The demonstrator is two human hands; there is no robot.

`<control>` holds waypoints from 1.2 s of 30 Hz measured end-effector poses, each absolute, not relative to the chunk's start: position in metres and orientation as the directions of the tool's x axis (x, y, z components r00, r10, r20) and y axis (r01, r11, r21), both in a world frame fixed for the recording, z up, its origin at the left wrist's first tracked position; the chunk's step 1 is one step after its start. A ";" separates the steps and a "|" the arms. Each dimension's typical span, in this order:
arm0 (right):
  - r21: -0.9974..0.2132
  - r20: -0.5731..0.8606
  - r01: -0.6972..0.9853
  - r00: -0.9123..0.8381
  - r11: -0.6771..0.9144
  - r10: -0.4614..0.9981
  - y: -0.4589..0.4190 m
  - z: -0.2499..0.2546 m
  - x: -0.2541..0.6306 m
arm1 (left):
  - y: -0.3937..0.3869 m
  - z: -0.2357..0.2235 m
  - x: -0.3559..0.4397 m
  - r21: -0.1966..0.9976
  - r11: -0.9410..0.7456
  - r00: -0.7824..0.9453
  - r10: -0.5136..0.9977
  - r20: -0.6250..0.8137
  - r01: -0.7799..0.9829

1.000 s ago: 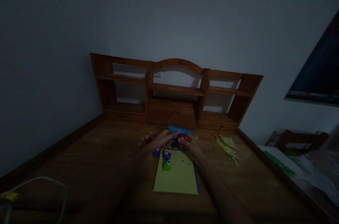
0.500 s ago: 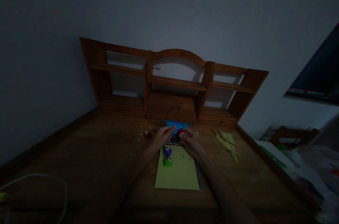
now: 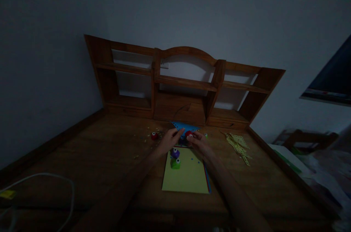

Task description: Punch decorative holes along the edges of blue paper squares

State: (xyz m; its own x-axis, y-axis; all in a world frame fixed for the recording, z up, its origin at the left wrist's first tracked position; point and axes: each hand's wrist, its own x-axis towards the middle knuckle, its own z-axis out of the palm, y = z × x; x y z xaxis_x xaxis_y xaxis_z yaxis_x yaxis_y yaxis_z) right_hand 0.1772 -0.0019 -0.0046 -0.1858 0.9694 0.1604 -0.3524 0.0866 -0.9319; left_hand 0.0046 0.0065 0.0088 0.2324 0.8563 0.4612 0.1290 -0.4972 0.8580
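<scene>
In the dim head view my right hand (image 3: pixel 199 142) grips a red craft punch (image 3: pixel 188 134) with a white knob, over the blue punched paper (image 3: pixel 178 125). My left hand (image 3: pixel 169 140) is beside it, fingers stretched toward the blue paper, apart from the red punch; its palm side is hidden. Below the hands lies a yellow paper sheet (image 3: pixel 185 181) with a few small blue dots. On its upper left stand a purple craft punch (image 3: pixel 174 153) and a green craft punch (image 3: pixel 175 164).
Another red punch (image 3: pixel 154 136) stands left of my hands among small pale bits. Behind my right hand a green-and-white piece (image 3: pixel 206 135) shows partly. Perforated yellow paper scraps (image 3: pixel 237 145) lie to the right. A wooden shelf (image 3: pixel 181 84) backs the desk; a white cable (image 3: pixel 52 175) curves at left.
The view has shifted slightly. My right hand keeps its hold on the red punch, which shows a little more now; both hands stay nearly in place.
</scene>
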 end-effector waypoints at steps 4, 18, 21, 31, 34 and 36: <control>-0.952 0.201 -0.263 -0.169 0.153 0.965 -0.005 -0.001 0.177 | 0.006 0.005 0.004 0.852 -0.497 0.178 0.865 0.469 0.166; -0.940 0.172 -0.317 -0.135 0.122 0.976 -0.007 0.001 0.175 | -0.003 0.010 0.005 0.851 -0.482 0.110 0.876 0.469 0.209; -0.941 0.182 -0.314 -0.146 0.129 0.972 -0.010 0.004 0.175 | -0.002 0.008 0.005 0.864 -0.471 0.160 0.880 0.447 0.177; -0.969 0.179 -0.208 -0.215 0.134 0.960 -0.013 0.007 0.177 | -0.005 0.006 0.009 0.890 -0.444 0.185 0.888 0.422 0.102; -0.964 0.176 -0.232 -0.200 0.128 0.964 -0.012 0.005 0.176 | -0.006 0.004 0.008 0.868 -0.467 0.168 0.881 0.442 0.167; -0.961 0.157 -0.258 -0.197 0.103 0.968 -0.012 0.004 0.176 | -0.006 0.004 0.009 0.857 -0.477 0.145 0.878 0.456 0.194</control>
State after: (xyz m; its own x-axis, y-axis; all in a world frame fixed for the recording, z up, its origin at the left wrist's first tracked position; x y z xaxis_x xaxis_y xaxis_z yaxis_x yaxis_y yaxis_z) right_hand 0.1758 -0.0123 0.0037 -0.1974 0.9677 0.1571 -0.2579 0.1034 -0.9606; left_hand 0.0088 -0.0059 0.0037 0.1449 0.8782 0.4557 0.1945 -0.4769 0.8572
